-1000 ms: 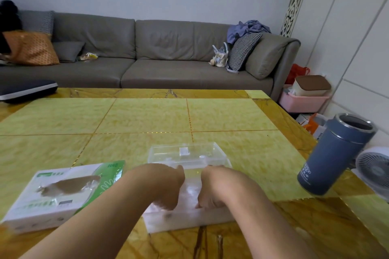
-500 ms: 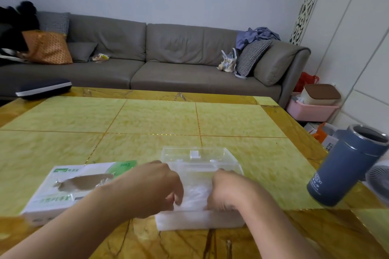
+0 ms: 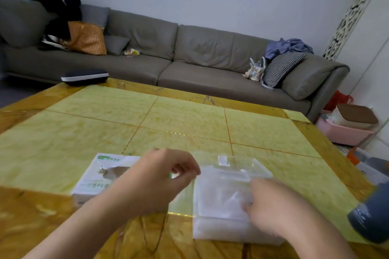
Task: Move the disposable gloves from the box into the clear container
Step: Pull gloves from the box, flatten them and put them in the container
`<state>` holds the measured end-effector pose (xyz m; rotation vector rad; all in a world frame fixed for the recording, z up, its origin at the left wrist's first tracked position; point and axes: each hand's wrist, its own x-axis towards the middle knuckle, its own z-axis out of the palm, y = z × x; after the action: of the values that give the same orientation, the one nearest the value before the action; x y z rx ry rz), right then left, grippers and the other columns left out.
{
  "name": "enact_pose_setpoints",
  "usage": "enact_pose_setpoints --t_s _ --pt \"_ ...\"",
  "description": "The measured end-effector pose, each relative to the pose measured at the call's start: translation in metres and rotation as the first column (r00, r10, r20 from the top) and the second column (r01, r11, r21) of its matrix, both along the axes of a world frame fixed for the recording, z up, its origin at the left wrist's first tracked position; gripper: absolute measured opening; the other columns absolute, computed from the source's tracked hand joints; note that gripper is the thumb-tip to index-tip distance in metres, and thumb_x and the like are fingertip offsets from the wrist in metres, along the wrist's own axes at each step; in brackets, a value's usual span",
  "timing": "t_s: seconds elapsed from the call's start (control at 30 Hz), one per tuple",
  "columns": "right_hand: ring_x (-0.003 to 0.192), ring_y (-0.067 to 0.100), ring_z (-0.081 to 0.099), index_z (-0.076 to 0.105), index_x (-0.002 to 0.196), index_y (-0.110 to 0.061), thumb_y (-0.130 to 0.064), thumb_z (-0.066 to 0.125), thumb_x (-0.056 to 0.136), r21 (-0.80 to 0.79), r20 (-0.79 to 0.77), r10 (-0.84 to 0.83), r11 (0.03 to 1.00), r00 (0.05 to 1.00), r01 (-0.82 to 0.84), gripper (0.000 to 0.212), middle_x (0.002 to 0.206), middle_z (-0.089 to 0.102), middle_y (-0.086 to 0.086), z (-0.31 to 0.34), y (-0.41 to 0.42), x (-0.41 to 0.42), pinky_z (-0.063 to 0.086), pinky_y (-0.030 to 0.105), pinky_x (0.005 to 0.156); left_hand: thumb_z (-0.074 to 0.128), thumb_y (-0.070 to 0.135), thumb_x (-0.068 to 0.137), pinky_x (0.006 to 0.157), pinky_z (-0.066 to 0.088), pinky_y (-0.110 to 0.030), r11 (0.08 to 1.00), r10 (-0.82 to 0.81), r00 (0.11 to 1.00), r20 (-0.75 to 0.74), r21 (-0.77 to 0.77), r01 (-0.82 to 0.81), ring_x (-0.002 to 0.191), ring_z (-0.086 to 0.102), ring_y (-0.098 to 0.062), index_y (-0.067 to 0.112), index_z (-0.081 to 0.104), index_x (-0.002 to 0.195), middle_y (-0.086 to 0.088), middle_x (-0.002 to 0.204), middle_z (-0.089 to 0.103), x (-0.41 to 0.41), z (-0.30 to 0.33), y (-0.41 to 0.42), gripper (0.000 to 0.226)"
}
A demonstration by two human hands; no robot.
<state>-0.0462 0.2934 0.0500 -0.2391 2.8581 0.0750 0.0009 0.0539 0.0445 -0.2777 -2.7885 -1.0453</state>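
Note:
The white and green glove box (image 3: 99,176) lies on the table at left, its torn top opening facing up. To its right stands the clear container (image 3: 242,162) with its lid tipped back, holding a stack of clear disposable gloves (image 3: 221,195). My left hand (image 3: 160,181) hovers between box and container with loosely curled fingers and nothing visible in them; it hides the box's right end. My right hand (image 3: 271,206) is inside the container at its right side, its fingers curled down into the gloves and their tips hidden.
A blue tumbler (image 3: 370,221) stands at the table's right edge close to my right forearm. A black case (image 3: 84,76) lies at the far left corner. Behind the table is a grey sofa (image 3: 189,59); a pink basket (image 3: 345,132) sits on the floor at right.
My left hand has lifted out of the container and moved left toward the box. My right hand stays on the gloves. The view has swung left.

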Motion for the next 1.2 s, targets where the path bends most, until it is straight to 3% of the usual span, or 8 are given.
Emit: enact_pose_setpoints --t_s 0.2,0.33,0.4,0.5,0.7,0.83,1.0,1.2 --pt "0.129 0.012 0.046 0.037 0.142 -0.032 -0.023 0.044 0.102 -0.117 -0.364 0.241 0.947 0.9 -0.301 0.041 0.141 0.04 -0.016 0.012 -0.06 0.035 0.043 0.027 0.095 0.046 0.049 0.104 0.051 0.051 -0.023 0.897 0.347 0.922 0.172 -0.349 -0.272 0.055 0.06 -0.008 0.025 0.066 0.076 0.008 0.067 0.066 0.005 -0.007 -0.076 0.042" --pt "0.156 0.008 0.005 0.009 0.164 -0.031 -0.02 0.049 0.096 -0.201 -0.23 0.559 0.774 0.797 -0.6 0.08 0.164 0.01 -0.017 -0.018 -0.1 0.041 -0.001 0.024 0.125 0.009 0.051 0.103 0.084 0.055 -0.035 0.866 0.21 0.879 0.428 -0.5 0.036 0.094 0.062 -0.019 0.039 0.062 0.125 0.008 0.103 0.065 0.006 -0.018 -0.078 0.058" --pt "0.153 0.014 0.023 0.021 0.165 -0.023 -0.02 0.042 0.086 -0.166 -0.177 0.618 0.748 0.766 -0.642 0.082 0.16 0.029 -0.007 -0.035 -0.115 0.045 -0.005 0.029 0.126 0.018 0.043 0.11 0.089 0.047 -0.036 0.861 0.206 0.846 0.492 -0.502 0.082 0.101 0.057 -0.024 0.031 0.06 0.106 0.001 0.107 0.062 0.004 -0.023 -0.071 0.043" --pt "0.118 0.012 0.065 0.065 0.136 -0.019 -0.034 0.039 0.068 -0.077 -0.243 0.629 0.746 0.738 -0.661 0.075 0.124 0.064 -0.004 -0.055 -0.12 0.044 0.031 0.038 0.121 0.025 0.039 0.111 0.078 0.037 -0.034 0.873 0.23 0.852 0.471 -0.486 0.033 0.086 0.049 -0.022 0.025 0.05 0.084 0.006 0.08 0.048 0.001 -0.03 -0.067 0.039" --pt "0.116 0.011 0.069 0.07 0.125 -0.022 -0.038 0.067 0.049 -0.021 -0.203 0.661 0.735 0.723 -0.678 0.077 0.123 0.069 -0.004 -0.062 -0.117 0.04 0.028 0.037 0.115 0.038 0.029 0.106 0.054 0.036 -0.029 0.896 0.313 0.878 0.362 -0.42 -0.147 0.061 0.045 -0.016 0.009 0.056 0.08 -0.002 0.074 0.051 0.003 -0.026 -0.073 0.038" --pt "0.12 0.012 0.067 0.07 0.127 -0.018 -0.038 0.078 0.039 -0.023 -0.196 0.627 0.766 0.754 -0.642 0.091 0.128 0.067 -0.002 -0.063 -0.118 0.041 0.027 0.037 0.116 0.064 0.032 0.095 0.054 0.053 -0.018 0.919 0.391 0.916 0.085 -0.093 -0.384 0.065 0.068 -0.003 0.021 0.076 0.078 0.01 0.077 0.074 0.005 -0.012 -0.082 0.024" --pt "0.159 0.016 0.003 0.01 0.166 -0.014 -0.013 0.061 0.093 -0.113 -0.151 0.699 0.69 0.699 -0.715 0.089 0.171 0.008 0.003 -0.051 -0.121 0.042 -0.027 0.025 0.113 0.078 0.04 0.087 0.06 0.048 -0.017 0.797 0.501 0.861 -0.082 0.433 -0.422 0.064 0.062 -0.003 0.025 0.068 0.083 0.008 0.075 0.07 0.009 0.0 -0.077 0.019" --pt "0.151 0.014 0.024 0.039 0.153 -0.02 -0.016 0.056 0.094 -0.243 -0.26 0.605 0.713 0.753 -0.657 0.061 0.16 0.024 -0.008 -0.048 -0.117 0.047 0.02 0.033 0.127 0.073 0.028 0.092 0.071 0.056 -0.034 0.679 0.407 0.913 0.01 0.665 -0.31 0.068 0.07 -0.018 0.016 0.072 0.095 -0.006 0.076 0.073 0.01 0.01 -0.069 0.012"
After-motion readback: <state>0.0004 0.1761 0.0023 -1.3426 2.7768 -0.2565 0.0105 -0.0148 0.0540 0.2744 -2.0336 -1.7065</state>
